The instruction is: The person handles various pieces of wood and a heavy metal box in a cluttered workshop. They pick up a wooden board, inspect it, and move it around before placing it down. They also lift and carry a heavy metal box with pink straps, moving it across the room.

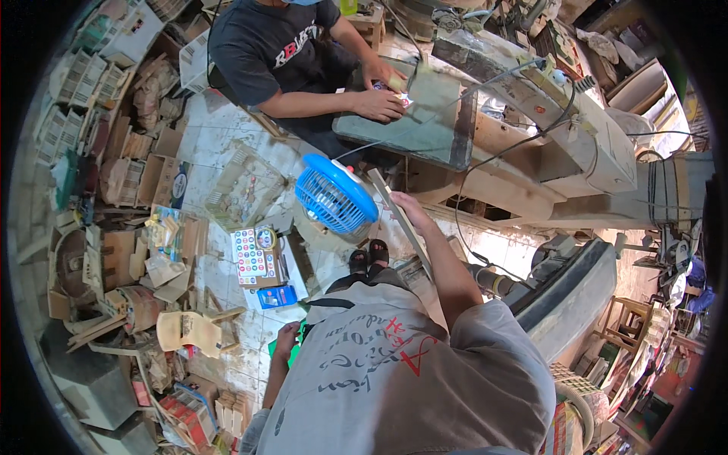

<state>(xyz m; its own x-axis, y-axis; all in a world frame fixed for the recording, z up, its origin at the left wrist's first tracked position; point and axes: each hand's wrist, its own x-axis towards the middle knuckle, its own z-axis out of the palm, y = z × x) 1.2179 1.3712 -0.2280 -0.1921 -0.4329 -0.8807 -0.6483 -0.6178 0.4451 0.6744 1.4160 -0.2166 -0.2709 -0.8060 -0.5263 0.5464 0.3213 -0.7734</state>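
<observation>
The right hand [412, 211] grips a narrow board [383, 189] just beside the blue fan [337, 196]; the board seems stiff, light, best held mid-length, while the left hand [287, 339] half-curls, its hold unclear.

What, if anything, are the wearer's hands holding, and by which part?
The right hand grips a narrow board by its right edge, near the far end. The left hand is beside a green object; whether it holds it cannot be told.
</observation>
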